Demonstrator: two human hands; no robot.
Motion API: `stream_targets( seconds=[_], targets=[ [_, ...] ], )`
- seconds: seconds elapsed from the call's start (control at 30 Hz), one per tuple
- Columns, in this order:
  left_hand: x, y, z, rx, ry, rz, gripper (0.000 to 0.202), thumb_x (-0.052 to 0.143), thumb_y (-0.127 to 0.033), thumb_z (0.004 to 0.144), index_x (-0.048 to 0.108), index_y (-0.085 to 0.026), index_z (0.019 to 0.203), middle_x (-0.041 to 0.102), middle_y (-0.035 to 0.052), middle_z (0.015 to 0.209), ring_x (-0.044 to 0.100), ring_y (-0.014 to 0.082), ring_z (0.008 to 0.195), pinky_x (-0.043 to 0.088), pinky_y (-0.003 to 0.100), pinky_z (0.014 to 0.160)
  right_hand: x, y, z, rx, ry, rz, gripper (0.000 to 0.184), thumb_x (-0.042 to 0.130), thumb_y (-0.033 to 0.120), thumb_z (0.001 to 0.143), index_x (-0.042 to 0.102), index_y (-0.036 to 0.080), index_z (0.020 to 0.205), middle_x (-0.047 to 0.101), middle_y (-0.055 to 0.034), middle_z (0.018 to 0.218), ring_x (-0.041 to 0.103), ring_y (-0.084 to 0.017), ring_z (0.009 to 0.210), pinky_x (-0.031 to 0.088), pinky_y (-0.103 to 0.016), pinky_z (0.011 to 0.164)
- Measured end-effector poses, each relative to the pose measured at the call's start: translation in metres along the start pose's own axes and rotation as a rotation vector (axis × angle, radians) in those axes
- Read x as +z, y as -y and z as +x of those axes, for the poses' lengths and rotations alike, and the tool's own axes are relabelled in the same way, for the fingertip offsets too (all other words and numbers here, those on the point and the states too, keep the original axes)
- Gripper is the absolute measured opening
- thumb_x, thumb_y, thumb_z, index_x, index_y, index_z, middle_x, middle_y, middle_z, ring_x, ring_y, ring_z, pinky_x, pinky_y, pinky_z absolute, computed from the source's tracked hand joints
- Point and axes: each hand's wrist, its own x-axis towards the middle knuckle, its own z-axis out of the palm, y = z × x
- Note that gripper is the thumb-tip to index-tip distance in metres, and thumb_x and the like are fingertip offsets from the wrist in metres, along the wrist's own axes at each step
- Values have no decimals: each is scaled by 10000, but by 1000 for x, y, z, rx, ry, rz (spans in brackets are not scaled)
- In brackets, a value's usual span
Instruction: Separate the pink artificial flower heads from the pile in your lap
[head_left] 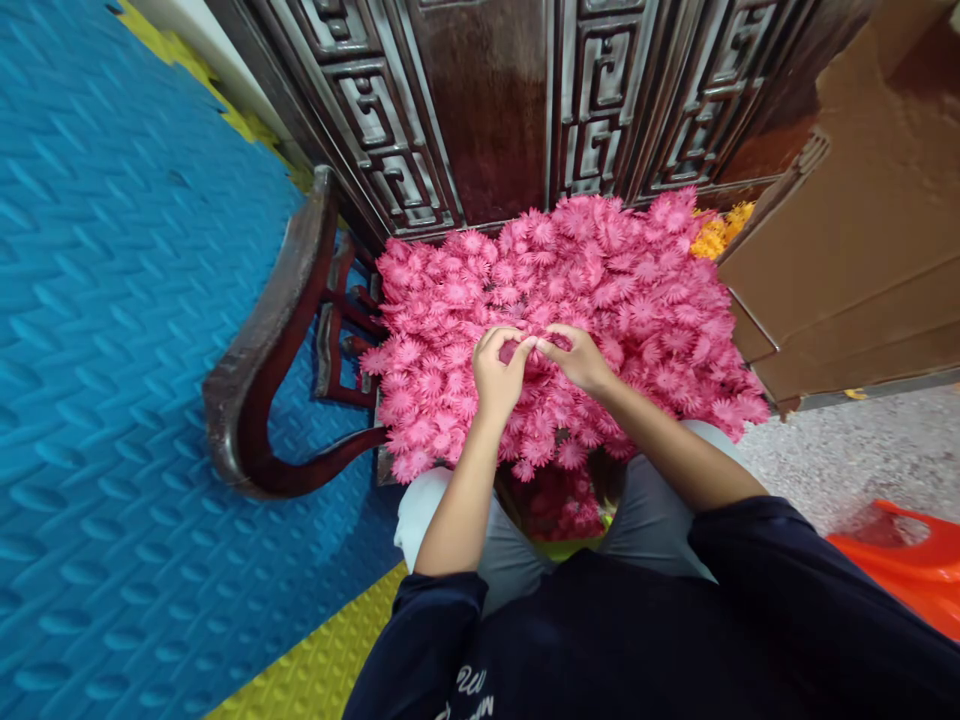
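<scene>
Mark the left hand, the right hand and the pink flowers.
left hand (pixel 493 380), head view, back of the hand
right hand (pixel 582 362), head view, back of the hand
pink flowers (pixel 637 290), head view, top of the heap

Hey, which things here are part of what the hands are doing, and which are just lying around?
In hand: left hand, right hand, both pinching a pink flower; pink flower pile; wooden chair under it.
Lying about: orange flowers; cardboard box; orange plastic item; blue foam mat.

Bare forearms (pixel 459 495) converging, left hand (pixel 499 375) and right hand (pixel 579 358) fingertips touching (both grips pinched closed)
</scene>
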Motion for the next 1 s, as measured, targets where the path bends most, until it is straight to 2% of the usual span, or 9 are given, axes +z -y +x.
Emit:
stream_targets(
  seconds=[0.2,0.43,0.53,0.6,0.7,0.8,0.9,1.0],
  targets=[
    [4,11,0,-171,-43,-250,170,728,-223,692,572,-173,645,619,-2,734,583,120,747,438,256,766,1,0,0,-47,9,-37,238,629,420,699,593,188,663,607,3,679,542,-150,705,430,-295,737],
    [10,13,0,-287,-33,-459,384,816,-364,603,485,-168,586,516,-43,651,461,68,621,376,210,643,1,5,-1,12,-42,-9,342,702,505,622,569,192,659,565,15,663,511,-141,687,417,-293,720],
    [13,10,0,-417,5,-569,467,843,-413,549,443,-172,571,480,-59,595,424,61,557,356,212,591,1,4,0,-3,-131,-16,372,722,521,613,569,194,701,562,9,699,508,-143,707,416,-301,745],
    [13,10,1,-488,27,-581,438,845,-393,560,465,-175,582,467,-64,569,423,64,540,354,216,585,1,2,-1,-24,-196,-23,369,728,502,631,539,200,724,523,18,691,486,-135,682,410,-300,730],
    [13,11,1,-514,-49,-543,349,823,-309,622,504,-169,598,462,-69,567,426,59,551,345,211,603,2,-1,-5,-106,-221,-66,344,720,465,687,497,212,754,476,30,674,461,-133,646,409,-303,708],
    [10,12,2,-457,-180,-548,366,815,-275,635,469,-169,580,431,-80,547,405,54,541,333,206,601,3,0,-12,-272,-264,-194,265,683,448,759,566,219,825,573,-17,789,519,-170,763,424,-333,794],
    [7,12,4,-419,-209,-585,403,833,-284,602,446,-175,576,410,-83,542,391,56,529,329,207,579,4,2,-17,-354,-176,-260,220,629,454,815,660,241,863,638,-42,883,550,-193,861,428,-354,847],
    [6,11,4,-473,-104,-640,414,838,-317,593,449,-176,572,440,-70,567,404,60,542,337,213,579,7,0,-15,-300,-73,-226,250,622,481,813,703,248,858,660,-37,880,567,-188,838,444,-353,819]
  ],
)
